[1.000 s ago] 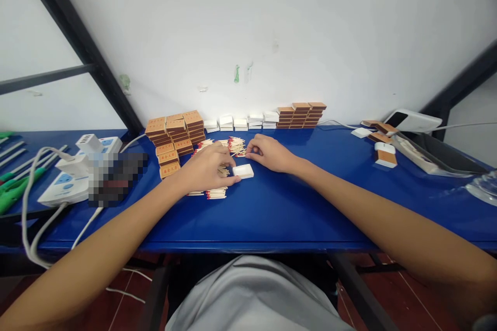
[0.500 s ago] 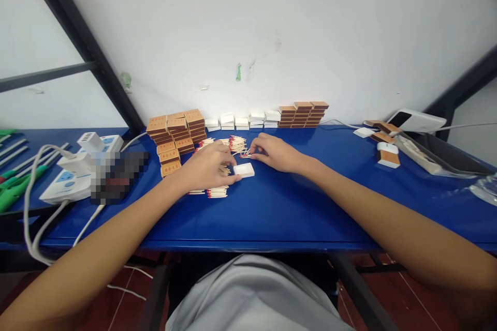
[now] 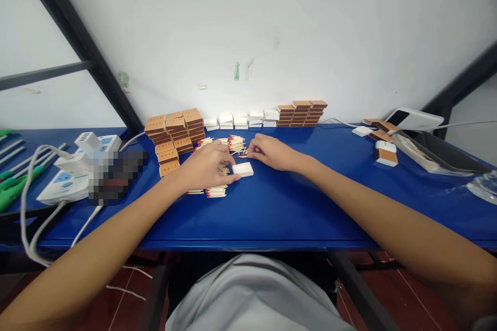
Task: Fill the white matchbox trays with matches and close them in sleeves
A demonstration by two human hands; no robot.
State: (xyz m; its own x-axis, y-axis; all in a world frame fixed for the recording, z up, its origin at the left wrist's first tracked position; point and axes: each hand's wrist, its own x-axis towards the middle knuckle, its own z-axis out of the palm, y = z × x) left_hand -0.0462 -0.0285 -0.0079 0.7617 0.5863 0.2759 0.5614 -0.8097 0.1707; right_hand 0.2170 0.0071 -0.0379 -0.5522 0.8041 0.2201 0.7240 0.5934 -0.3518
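A small white matchbox tray lies on the blue table. My left hand curves around its left end, with the thumb at the near corner and a fingertip at the far one. Loose red-tipped matches are heaped beyond and beneath that hand, and more matches lie in a row on its near side. Just past the tray, my right hand has thumb and fingers closed at the ends of a few matches at the heap's right edge. How many it pinches is hidden.
Stacked brown matchboxes stand at the left, white trays along the wall, and more brown boxes to their right. A power strip with cables lies far left. A white device and a dark tray sit far right.
The view has shifted very slightly. Both hands keep nearly the same places, the left at the tray and the right at the matches.
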